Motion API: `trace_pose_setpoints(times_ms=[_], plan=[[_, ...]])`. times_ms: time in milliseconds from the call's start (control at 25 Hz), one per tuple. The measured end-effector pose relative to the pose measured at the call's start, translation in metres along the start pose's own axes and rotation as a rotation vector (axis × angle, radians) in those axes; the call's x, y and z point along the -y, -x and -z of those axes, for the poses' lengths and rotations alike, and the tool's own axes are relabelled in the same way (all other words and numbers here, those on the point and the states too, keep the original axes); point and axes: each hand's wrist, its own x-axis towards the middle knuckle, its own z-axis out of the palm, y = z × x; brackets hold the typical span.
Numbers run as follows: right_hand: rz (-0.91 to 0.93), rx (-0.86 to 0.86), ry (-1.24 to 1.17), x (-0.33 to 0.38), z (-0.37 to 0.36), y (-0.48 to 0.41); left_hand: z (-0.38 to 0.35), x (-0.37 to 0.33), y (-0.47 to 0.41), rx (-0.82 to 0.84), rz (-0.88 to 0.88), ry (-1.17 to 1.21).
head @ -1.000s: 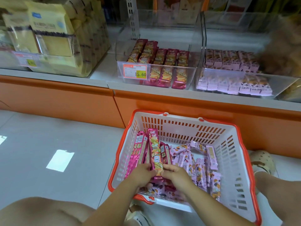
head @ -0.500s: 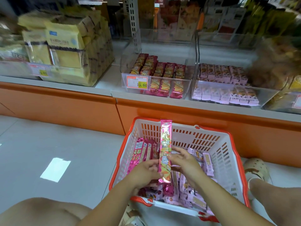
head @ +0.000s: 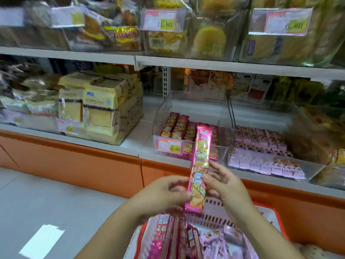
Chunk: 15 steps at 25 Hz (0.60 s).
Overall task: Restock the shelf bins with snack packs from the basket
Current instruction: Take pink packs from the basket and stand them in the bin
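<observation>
A long pink snack pack [head: 199,169] stands upright between both hands, above the orange-rimmed white basket [head: 276,217]. My left hand [head: 164,193] grips its lower left edge. My right hand [head: 224,182] holds its right side with fingers spread along it. The pack's top overlaps the clear shelf bin [head: 190,116] that holds matching dark pink packs [head: 179,128] behind a 15.60 price tag [head: 169,145]. More pink packs [head: 168,238] and pale purple packs [head: 220,243] lie in the basket below my wrists.
A second clear bin [head: 265,159] to the right holds small pale purple packs. Yellow bagged goods [head: 97,107] fill the bin at the left. An upper shelf [head: 186,62] carries more bagged snacks. An orange shelf base [head: 74,161] meets the grey floor [head: 46,212].
Both hands have lifted the long pink pack out of the basket and up toward the bin with the 15.60 tag. The view has tilted upward, showing the upper shelf.
</observation>
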Motion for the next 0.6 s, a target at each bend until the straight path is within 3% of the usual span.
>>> trace_pose_setpoints(times_ms=[120, 240, 360, 520, 600], plan=[[0.126, -0.036, 0.013, 0.06, -0.012, -0.045, 0.029, -0.033, -0.016, -0.332, -0.182, 0.051], [0.103, -0.134, 0.062, 0.101, -0.018, -0.11, 0.058, -0.035, -0.046, -0.7, -0.301, -0.009], [-0.016, -0.235, 0.137, 0.102, -0.016, -0.167, 0.073, -0.026, -0.066, -0.745, -0.237, -0.088], [-0.264, -0.148, 0.412, 0.068, -0.028, -0.2, 0.082, -0.018, -0.075, -0.646, -0.157, -0.058], [-0.293, -0.156, 0.564, 0.053, -0.032, -0.208, 0.085, -0.016, -0.077, -0.617, -0.148, -0.06]])
